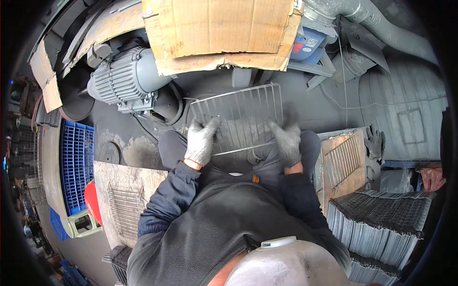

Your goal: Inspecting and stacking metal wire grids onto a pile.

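In front of my lap I hold a rectangular metal wire rack (244, 121) with thin parallel bars, tilted with its far right corner raised. My left hand (200, 139), in a pale knit work glove, is closed round the rack's left side, thumb up. At the right side my right hand (287, 143), in a greyer, dirtier glove, is closed on the rack's edge. Its fingers are partly hidden and slightly blurred.
Several similar racks lie on a board (106, 174) at my left, and another rack (342, 162) lies on cardboard at my right. Tall rack stacks (374, 229) stand at the lower right. Ahead are a grey electric motor (126, 78) and a cardboard-covered machine (222, 28). Dark gloves (376, 143) hang at right.
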The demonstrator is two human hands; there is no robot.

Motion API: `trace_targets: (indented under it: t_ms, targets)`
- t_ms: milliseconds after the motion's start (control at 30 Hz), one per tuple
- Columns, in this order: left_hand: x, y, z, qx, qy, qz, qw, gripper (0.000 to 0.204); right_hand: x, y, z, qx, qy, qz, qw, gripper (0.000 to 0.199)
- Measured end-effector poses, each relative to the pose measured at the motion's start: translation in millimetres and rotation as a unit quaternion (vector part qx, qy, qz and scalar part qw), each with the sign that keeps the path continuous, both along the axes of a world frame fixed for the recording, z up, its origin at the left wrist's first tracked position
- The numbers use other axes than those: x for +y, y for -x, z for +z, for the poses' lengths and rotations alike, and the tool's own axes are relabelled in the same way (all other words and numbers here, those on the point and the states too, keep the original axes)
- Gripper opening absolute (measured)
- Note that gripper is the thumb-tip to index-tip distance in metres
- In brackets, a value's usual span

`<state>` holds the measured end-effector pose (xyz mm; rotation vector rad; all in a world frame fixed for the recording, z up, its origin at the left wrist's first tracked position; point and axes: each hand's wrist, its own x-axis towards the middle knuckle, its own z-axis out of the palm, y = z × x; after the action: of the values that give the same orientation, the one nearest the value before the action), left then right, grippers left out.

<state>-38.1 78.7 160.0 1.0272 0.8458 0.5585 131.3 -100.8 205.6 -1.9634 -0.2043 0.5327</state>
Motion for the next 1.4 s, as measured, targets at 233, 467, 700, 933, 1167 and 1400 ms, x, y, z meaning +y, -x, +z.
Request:
trace_targets:
  t_ms: [233,467,700,933,1167,1400]
  targets:
    - [17.6,-72.9,-4.4,0.056,-0.015,-0.160,0.985,0.030,-25.2,-80.3,-39.7,0.080,-0.137,0.098,0.983,0.038]
    - [46.7,-61.1,-26.2,0.049,0.052,-0.137,0.988,0.022,23.3,-82.0,-45.1,0.084,-0.163,0.070,0.981,0.038]
    - [29.5,-77.6,-28.3,0.089,0.000,-0.160,0.983,0.027,1.6,-88.3,-28.6,0.104,-0.074,0.022,0.992,0.035]
    - [24.1,-63.7,-28.7,0.056,-0.013,-0.175,0.983,0.018,-15.4,-72.2,-38.3,0.102,-0.152,0.027,0.983,0.039]
    - [31.1,-64.8,-30.2,0.057,0.082,-0.165,0.981,0.018,-15.6,-67.1,-6.7,0.081,-0.074,0.079,0.991,0.039]
    - [18.5,-50.8,-22.6,0.035,0.063,-0.195,0.978,0.034,-50.4,-47.6,-4.7,0.093,-0.072,0.095,0.989,0.037]
